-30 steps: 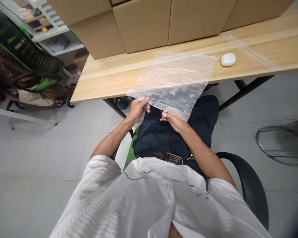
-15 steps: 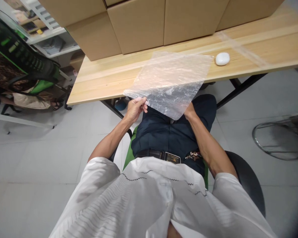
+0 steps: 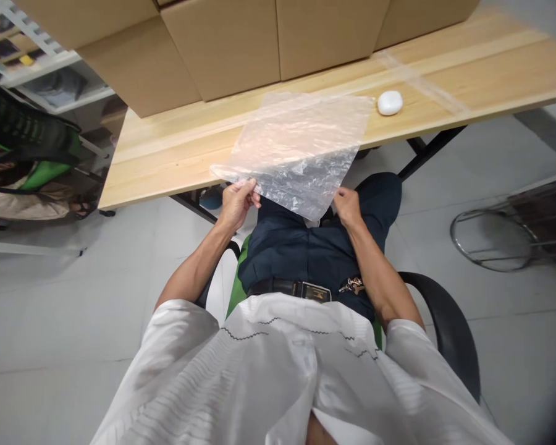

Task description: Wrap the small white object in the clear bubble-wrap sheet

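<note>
A clear, crinkled plastic bag (image 3: 301,142) lies partly on the wooden table, and its near corner hangs over the front edge above my lap. My left hand (image 3: 239,201) pinches the bag's near left edge between thumb and fingers. At the bag's right edge, my right hand (image 3: 349,205) has its fingers curled closed against the plastic; the fingertips are hidden from view. Right of the bag's far corner, a small white rounded case (image 3: 390,102) rests on the table.
Cardboard boxes (image 3: 222,49) stand in a row along the back of the wooden table (image 3: 152,167). A strip of clear tape (image 3: 421,83) crosses the tabletop at right. A metal-framed stool (image 3: 491,241) is on the floor at right; a green and black chair (image 3: 28,142) is at left.
My right hand has come out from behind the bag to its right edge. My left hand keeps its pinch. The whole view has shifted, so the table and boxes appear further left.
</note>
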`<state>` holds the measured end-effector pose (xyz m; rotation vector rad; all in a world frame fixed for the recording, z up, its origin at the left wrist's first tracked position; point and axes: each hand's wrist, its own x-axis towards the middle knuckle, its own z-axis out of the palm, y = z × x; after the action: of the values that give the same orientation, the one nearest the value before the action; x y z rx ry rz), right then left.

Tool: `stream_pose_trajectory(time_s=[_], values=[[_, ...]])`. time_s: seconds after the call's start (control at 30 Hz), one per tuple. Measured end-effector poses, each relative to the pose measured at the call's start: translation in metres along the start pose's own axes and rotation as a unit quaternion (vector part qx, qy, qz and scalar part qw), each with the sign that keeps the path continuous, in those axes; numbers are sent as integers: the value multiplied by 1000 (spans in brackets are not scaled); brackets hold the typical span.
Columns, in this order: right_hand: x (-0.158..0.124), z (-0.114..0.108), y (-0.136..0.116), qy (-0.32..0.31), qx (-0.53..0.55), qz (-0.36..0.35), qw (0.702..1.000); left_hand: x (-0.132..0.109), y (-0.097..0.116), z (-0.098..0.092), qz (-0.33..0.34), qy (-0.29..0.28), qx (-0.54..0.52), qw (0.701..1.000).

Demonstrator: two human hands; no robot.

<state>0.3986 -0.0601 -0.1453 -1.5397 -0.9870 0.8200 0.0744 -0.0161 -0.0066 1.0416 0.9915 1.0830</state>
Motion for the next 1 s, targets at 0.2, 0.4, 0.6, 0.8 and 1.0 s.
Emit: stream_pose_trajectory(time_s=[0.2, 0.4, 0.6, 0.8, 1.0], values=[[-11, -13, -10, 224, 7, -88, 971, -6, -7, 1, 41, 18, 31, 998], [-62, -10, -88, 184, -75, -307, 931, -18, -3, 2, 112, 16, 122, 986], [-82, 39, -145, -11, -99, -402, 910, -20, -4, -1, 97, -1, 98, 990], [-70, 84, -159, -112, -159, -415, 888, -24, -6, -3, 52, -51, 17, 997], [-65, 100, -156, -133, -198, -435, 868, -28, -7, -8, 45, -63, -74, 994]])
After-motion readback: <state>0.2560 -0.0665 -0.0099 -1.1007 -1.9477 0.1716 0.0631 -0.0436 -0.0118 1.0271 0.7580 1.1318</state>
